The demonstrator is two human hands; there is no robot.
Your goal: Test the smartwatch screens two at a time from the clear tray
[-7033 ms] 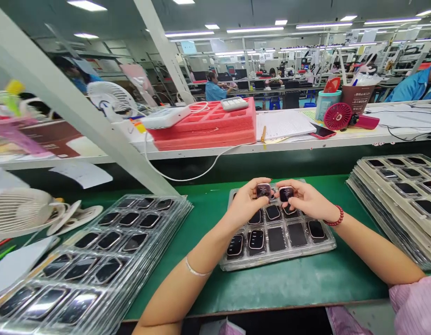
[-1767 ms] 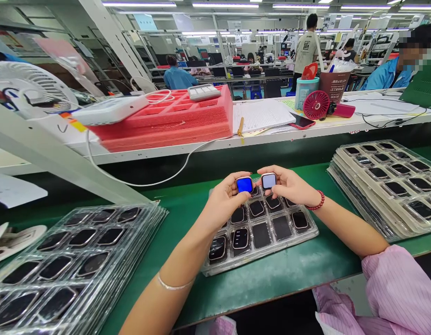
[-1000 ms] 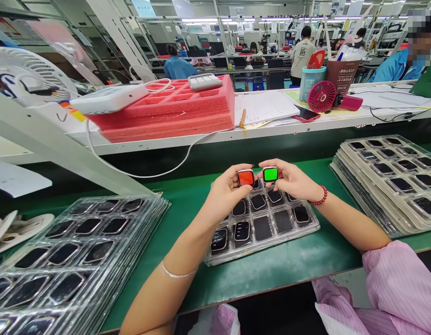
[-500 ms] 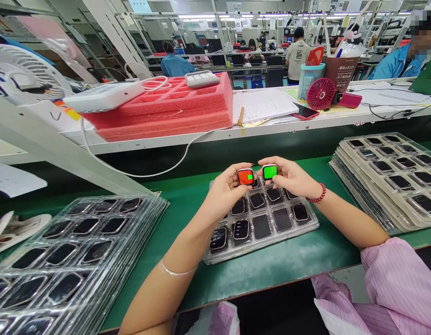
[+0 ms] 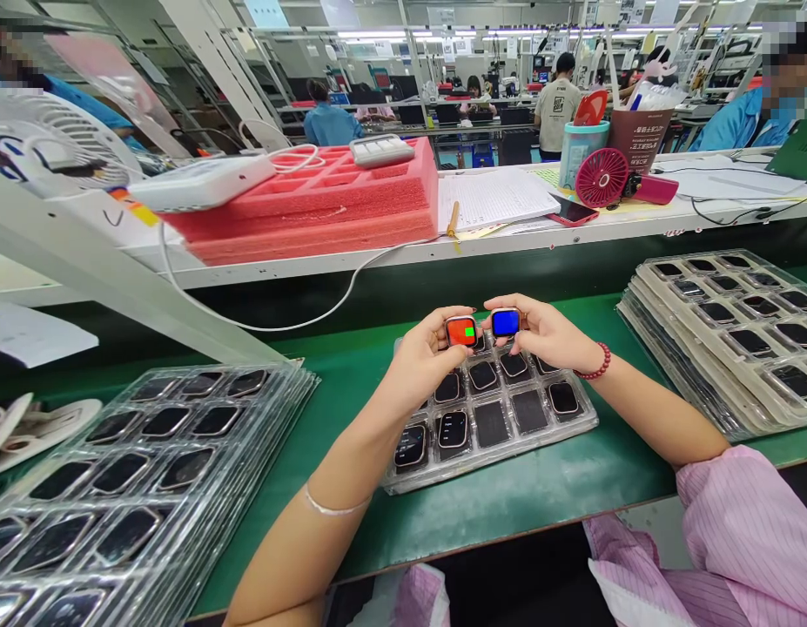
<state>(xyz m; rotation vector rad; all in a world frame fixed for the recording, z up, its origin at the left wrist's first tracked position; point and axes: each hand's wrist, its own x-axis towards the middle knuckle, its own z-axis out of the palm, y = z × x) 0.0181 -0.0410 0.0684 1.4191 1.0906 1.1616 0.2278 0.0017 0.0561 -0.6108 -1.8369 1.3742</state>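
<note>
My left hand grips a smartwatch without a strap; its screen is red with a small green block. Close beside it, my right hand pinches a second strapless smartwatch, whose screen glows plain blue. Both are held over a clear plastic tray of watches on the green bench. Two watches at the tray's near left, one of them a lit watch, show white menu text. Two pockets in the near row hold no watch. The hands hide part of the tray's far rows.
Stacked trays of watches stand on the left and on the right. A white shelf behind carries red foam, papers, a phone and a small pink fan. A white cable droops below it. Other people sit or stand beyond.
The screen of the watch in my right hand has gone from green to blue. Both hands keep their hold in nearly the same place. A person now shows at the upper left.
</note>
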